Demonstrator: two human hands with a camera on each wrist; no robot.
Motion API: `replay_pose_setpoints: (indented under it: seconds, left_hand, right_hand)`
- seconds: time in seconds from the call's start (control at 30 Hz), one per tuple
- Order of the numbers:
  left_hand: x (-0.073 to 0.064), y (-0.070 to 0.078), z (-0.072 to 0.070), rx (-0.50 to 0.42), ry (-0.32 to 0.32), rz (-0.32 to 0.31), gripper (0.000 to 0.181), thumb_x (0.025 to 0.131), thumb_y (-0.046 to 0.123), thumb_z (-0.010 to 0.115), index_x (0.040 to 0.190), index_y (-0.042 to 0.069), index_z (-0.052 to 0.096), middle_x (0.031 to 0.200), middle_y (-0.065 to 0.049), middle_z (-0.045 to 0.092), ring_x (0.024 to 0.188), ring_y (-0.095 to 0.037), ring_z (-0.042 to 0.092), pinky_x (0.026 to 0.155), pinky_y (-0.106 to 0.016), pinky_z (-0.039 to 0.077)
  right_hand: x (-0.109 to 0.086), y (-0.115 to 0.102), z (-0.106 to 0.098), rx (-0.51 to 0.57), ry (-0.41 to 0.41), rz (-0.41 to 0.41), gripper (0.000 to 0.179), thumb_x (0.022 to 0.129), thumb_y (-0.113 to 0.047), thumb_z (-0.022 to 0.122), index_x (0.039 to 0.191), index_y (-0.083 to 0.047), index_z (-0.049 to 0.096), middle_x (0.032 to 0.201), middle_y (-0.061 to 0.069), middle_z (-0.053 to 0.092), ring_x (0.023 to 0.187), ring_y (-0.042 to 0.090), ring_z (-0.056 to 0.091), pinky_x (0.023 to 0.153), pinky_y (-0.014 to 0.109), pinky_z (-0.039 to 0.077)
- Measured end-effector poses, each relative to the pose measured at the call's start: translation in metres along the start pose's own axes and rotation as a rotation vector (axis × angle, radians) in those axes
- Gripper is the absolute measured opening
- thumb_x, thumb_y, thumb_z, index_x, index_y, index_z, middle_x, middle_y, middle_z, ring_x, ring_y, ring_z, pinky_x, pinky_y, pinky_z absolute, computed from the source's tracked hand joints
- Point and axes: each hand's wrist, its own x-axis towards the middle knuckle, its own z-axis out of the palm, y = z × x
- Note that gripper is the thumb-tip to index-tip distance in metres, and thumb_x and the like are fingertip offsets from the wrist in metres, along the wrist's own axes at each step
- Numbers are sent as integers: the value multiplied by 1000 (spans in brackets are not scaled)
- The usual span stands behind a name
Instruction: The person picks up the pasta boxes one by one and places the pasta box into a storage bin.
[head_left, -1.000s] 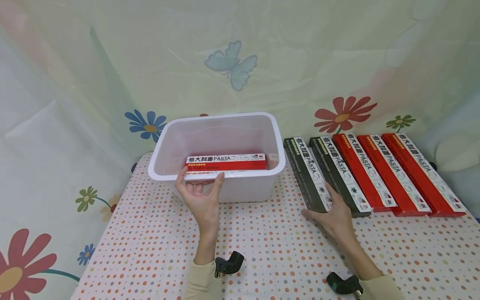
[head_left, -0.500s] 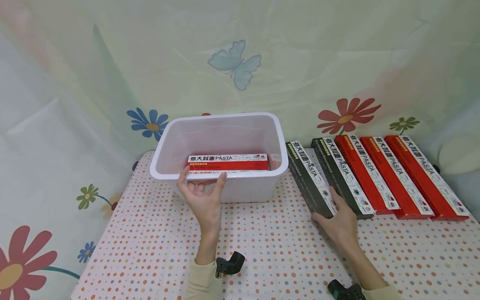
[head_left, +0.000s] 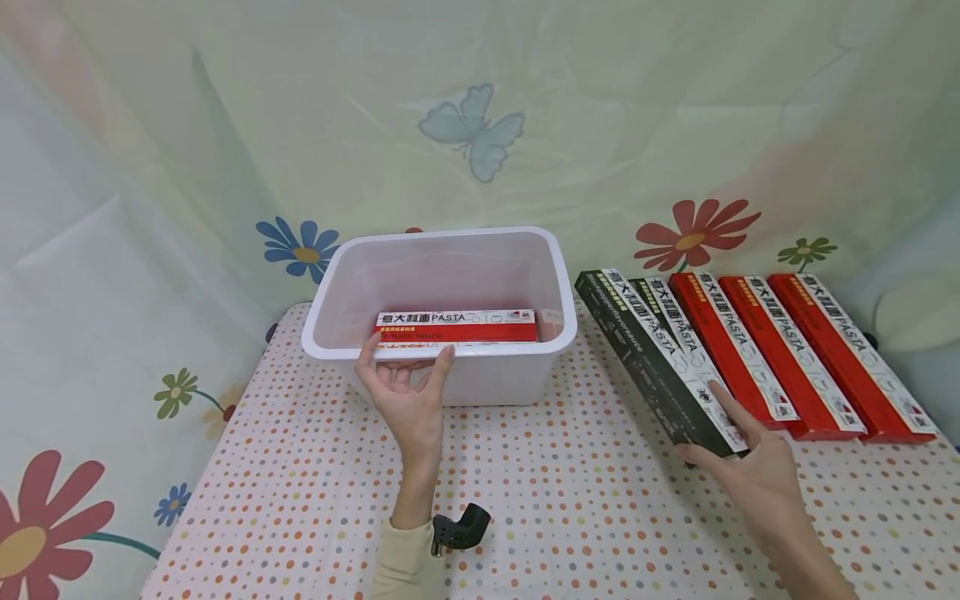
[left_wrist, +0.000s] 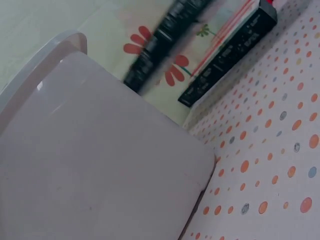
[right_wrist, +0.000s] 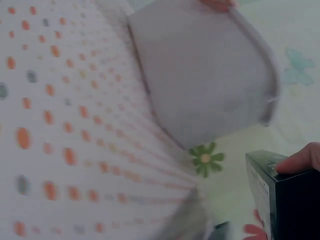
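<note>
Fingers of the right hand (head_left: pixel 757 471) now grasp the long black pasta box (head_left: pixel 660 362), lifted off the dotted surface (head_left: pixel 562 492) at 4 o'clock of the white plastic tub (head_left: pixel 551 250), whose near rim the left hand (head_left: pixel 405 392) still grips.

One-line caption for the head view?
Right hand lifts black pasta box; left hand grips white tub.
</note>
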Motion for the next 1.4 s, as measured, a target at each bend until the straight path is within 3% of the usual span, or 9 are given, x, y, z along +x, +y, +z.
replay_pose_setpoints:
  seconds: [0.13, 0.37, 0.53, 0.6, 0.77, 0.93, 1.2, 1.3, 1.4]
  left_hand:
    - [0, -1, 0, 5, 0, 2, 89, 83, -9, 82, 152, 6, 28, 146, -18, 50, 119, -34, 63, 93, -41, 64]
    - [0, -2, 0, 27, 0, 14, 88, 83, -8, 83, 152, 6, 29, 144, -17, 52, 112, -30, 64, 92, -39, 65]
    - [0, -2, 1, 13, -3, 1, 89, 83, -8, 83, 152, 5, 29, 144, -17, 52, 110, -29, 64, 92, -41, 65]
    - [0, -2, 1, 12, -2, -1, 89, 83, -9, 83, 152, 6, 29, 144, -18, 52, 111, -30, 64, 92, -41, 65]
    - [0, -3, 0, 14, 6, -8, 89, 82, -7, 84, 152, 7, 30, 142, -18, 53, 110, -31, 64, 91, -43, 65]
    - [1, -3, 1, -7, 19, -13, 91, 81, -6, 86, 151, 8, 30, 139, -18, 55, 107, -36, 64, 89, -44, 66]
    - [1, -4, 1, 17, 23, -16, 94, 78, -7, 87, 151, 7, 31, 135, -32, 52, 102, -27, 66, 87, -43, 67]
    - [0, -4, 1, 19, 31, -20, 94, 78, -8, 87, 152, 8, 31, 133, -34, 51, 100, -26, 66, 85, -41, 67]
    - [0, -4, 1, 15, 29, -21, 94, 78, -8, 87, 152, 8, 31, 132, -36, 50, 97, -24, 65, 85, -41, 67]
  right_hand:
    - [-2, -16, -22, 13, 47, -101, 97, 91, -15, 83, 167, -30, 23, 157, 25, 38, 103, -2, 46, 71, 2, 47]
    - [14, -63, -53, 32, 10, -389, 89, 91, -4, 80, 162, -34, 37, 133, -16, 48, 106, 0, 48, 72, 5, 53]
    - [43, -109, -58, -108, -104, -510, 89, 89, -9, 82, 162, -33, 38, 150, 11, 44, 111, 10, 42, 70, 6, 49]
    - [54, -126, -52, -180, -159, -543, 90, 87, -12, 84, 163, -31, 39, 150, 20, 45, 112, 16, 40, 71, 9, 47]
    - [73, -159, -26, -220, -346, -641, 88, 82, -11, 86, 159, -20, 46, 141, 18, 56, 114, 28, 47, 75, 19, 50]
    - [80, -185, 6, -242, -539, -655, 84, 81, -5, 84, 157, -13, 49, 137, 17, 62, 100, 28, 59, 69, 27, 57]
    - [95, -206, 49, -319, -683, -703, 82, 75, 0, 80, 152, -9, 55, 122, 12, 73, 97, 24, 59, 70, 30, 52]
    - [102, -211, 60, -321, -728, -674, 83, 73, 1, 77, 152, -11, 55, 112, 10, 73, 81, 22, 55, 60, 30, 52]
    - [107, -212, 70, -307, -784, -633, 84, 73, 3, 74, 153, -11, 54, 126, 15, 66, 64, 17, 54, 54, 30, 56]
